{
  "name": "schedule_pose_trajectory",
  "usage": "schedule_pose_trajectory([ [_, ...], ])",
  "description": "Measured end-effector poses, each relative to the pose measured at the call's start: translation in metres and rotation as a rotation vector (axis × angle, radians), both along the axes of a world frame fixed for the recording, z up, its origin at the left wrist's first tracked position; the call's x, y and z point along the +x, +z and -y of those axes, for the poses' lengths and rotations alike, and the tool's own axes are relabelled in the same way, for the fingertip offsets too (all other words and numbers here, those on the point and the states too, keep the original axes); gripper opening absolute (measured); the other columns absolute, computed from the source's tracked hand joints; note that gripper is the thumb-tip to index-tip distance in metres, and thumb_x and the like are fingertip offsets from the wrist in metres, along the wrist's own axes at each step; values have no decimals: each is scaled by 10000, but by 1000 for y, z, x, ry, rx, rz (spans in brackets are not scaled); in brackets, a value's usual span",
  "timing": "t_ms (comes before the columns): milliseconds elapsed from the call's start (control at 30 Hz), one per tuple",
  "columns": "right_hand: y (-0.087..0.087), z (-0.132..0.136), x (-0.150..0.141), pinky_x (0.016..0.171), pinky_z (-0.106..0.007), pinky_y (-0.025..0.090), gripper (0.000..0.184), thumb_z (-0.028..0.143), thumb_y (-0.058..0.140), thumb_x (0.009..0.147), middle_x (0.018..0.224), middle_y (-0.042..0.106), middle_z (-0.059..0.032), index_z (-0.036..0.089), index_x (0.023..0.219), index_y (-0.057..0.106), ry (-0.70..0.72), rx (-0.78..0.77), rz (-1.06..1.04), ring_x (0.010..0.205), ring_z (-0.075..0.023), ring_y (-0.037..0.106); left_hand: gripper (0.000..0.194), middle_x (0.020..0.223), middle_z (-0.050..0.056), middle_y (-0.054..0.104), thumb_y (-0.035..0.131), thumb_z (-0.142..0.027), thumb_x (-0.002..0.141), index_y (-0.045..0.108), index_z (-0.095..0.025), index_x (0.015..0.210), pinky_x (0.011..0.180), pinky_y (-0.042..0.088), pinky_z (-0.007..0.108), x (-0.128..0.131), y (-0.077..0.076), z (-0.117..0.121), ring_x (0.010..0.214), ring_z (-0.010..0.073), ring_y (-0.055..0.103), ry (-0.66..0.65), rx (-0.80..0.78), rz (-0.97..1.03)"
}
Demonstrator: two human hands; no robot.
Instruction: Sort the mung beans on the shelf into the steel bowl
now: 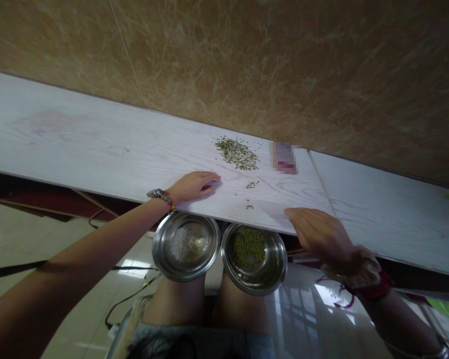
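My left hand [198,186] lies on the white wood-grain board [78,134], fingers stretched out and holding nothing. Just beyond its fingertips is a spread pile of small green beans [239,154], like mung beans. My right hand [318,229] is at the board's front edge, its fingers pressed together. A faint pale patch by its fingertips may be a clear sheet or a shadow; I cannot make out what it holds. A few beans [252,184] lie between the hands. Below the edge, one steel bowl [280,269] contains green beans, and another steel bowl [157,254] contains whitish grains.
A blurred-out flat object [284,157] lies on the board near the brown marbled wall [224,60]. Both bowls sit over my knees. A black cable [123,301] runs across the tiled floor [108,239] at the left. A seam crosses the board at right.
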State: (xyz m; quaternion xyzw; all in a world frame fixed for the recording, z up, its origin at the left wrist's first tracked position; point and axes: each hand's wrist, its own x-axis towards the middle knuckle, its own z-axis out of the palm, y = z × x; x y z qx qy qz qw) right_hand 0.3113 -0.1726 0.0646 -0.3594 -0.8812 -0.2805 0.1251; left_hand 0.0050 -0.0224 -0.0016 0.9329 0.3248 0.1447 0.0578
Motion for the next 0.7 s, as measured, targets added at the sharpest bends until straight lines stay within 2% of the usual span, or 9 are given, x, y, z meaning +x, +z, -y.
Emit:
schedule_pose_trajectory([
  [167,1,-8,2,687,-271,530,246,33,435,802,814,719,-94,95,894,655,-22,79,4,733,-166,657,313,1219,97,595,436,-243,872,545,-152,1151,952,428,340,1,1,0,1100,200,558,0,-15,-3],
  [267,4,-2,1,707,-272,530,248,25,448,798,831,722,-83,112,908,652,-18,48,-25,758,-163,661,319,1221,100,593,444,-246,867,546,-152,1154,951,429,337,0,0,0,1095,202,560,-1,-16,5],
  [400,4,2,-1,713,-285,527,262,8,455,777,844,717,-109,85,931,653,59,-9,-58,774,-173,661,313,1222,77,593,455,-260,867,543,-185,1157,940,435,335,0,-2,-1,1081,193,567,6,-9,21],
  [700,10,6,-3,708,-266,535,283,25,402,805,826,725,-67,144,912,635,45,1,-28,763,-154,668,326,1229,102,587,442,-251,869,541,-152,1164,952,429,341,1,1,1,1085,206,568,12,-26,-7],
])
